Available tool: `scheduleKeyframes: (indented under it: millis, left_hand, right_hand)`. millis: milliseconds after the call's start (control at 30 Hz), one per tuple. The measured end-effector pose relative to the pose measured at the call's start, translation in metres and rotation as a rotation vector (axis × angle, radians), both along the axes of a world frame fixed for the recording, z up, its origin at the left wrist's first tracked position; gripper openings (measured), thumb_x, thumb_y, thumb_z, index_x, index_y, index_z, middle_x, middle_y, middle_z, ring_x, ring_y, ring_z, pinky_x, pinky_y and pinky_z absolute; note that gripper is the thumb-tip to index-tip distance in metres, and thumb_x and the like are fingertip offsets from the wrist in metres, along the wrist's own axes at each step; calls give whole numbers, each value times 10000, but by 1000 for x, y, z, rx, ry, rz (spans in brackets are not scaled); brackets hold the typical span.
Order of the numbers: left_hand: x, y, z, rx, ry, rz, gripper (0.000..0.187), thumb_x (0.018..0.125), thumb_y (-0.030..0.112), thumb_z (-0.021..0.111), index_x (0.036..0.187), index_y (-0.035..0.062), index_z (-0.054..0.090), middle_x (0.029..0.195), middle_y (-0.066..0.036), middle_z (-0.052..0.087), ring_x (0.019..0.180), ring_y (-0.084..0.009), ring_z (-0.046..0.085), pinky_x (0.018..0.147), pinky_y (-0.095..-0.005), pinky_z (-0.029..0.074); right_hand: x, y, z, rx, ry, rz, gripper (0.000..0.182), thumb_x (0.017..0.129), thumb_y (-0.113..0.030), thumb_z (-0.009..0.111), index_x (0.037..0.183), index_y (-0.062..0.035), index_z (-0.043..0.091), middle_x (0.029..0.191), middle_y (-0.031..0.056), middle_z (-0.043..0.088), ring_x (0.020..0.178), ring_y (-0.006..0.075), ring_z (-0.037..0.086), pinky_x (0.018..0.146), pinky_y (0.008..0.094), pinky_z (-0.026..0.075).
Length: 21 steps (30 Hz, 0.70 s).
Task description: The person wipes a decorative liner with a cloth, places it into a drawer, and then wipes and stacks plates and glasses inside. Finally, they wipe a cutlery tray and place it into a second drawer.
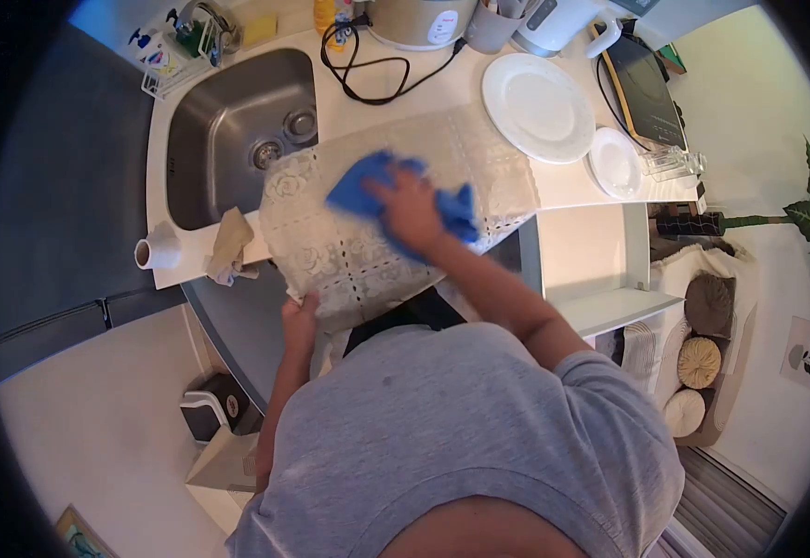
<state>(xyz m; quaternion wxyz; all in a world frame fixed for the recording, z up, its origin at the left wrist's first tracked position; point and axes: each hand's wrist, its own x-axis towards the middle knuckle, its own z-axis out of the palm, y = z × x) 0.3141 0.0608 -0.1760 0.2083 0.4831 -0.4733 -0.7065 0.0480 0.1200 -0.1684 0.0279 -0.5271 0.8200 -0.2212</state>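
A cream lace-patterned tablecloth (310, 237) is spread over the counter edge beside the sink and hangs down in front of my body. My right hand (411, 216), slightly blurred, presses a crumpled blue cloth (357, 189) against it. Blue fabric shows on both sides of that hand. At the lower left corner of the tablecloth, my left hand (301, 314) is closed with the edge pinched in its fingers. A beige rag (230, 244) lies over the counter edge just beyond my left hand.
The steel sink (205, 126) lies to the left, near a paper roll (159, 251). White plates (537, 107), a coiled black cable (396, 91), a cooker (421, 20) and a kettle (558, 23) occupy the back and right. An open drawer (586, 251) juts out at right.
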Motion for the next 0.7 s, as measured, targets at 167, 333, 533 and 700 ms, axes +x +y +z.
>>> scheduleKeyframes:
  millis: [167, 333, 533, 700]
  left_hand:
    - [20, 7, 17, -7, -56, -86, 288, 881, 161, 566, 1121, 2, 555, 1033, -52, 614, 905, -118, 571, 799, -256, 447]
    - [9, -10, 110, 119, 51, 1, 329, 877, 148, 576, 1171, 10, 522, 1090, -68, 599, 935, -143, 580, 806, -272, 460]
    - [-28, -77, 223, -119, 368, -10, 397, 833, 140, 620, 1189, 15, 497, 1071, -55, 585, 949, -151, 570, 827, -301, 472]
    - [-129, -114, 370, -333, 585, -347, 352, 861, 191, 551, 1158, 4, 518, 966, -107, 616, 832, -191, 628, 719, -324, 517]
  right_hand:
    - [-104, 40, 1, 19, 136, -373, 499, 741, -84, 534, 1205, -269, 532, 1286, 158, 428, 1155, 351, 412, 932, 515, 314]
    - [-108, 47, -2, -37, 134, -435, 537, 716, -24, 560, 1197, -262, 532, 1264, 169, 426, 1145, 358, 402, 900, 508, 330]
    - [-115, 40, 2, -179, -9, -532, 572, 693, 21, 554, 1199, -244, 533, 1220, 193, 443, 1105, 397, 415, 925, 510, 339]
    - [-134, 56, 40, -604, -402, -417, 518, 723, 64, 454, 1210, -101, 516, 1111, 165, 535, 988, 296, 521, 904, 356, 398]
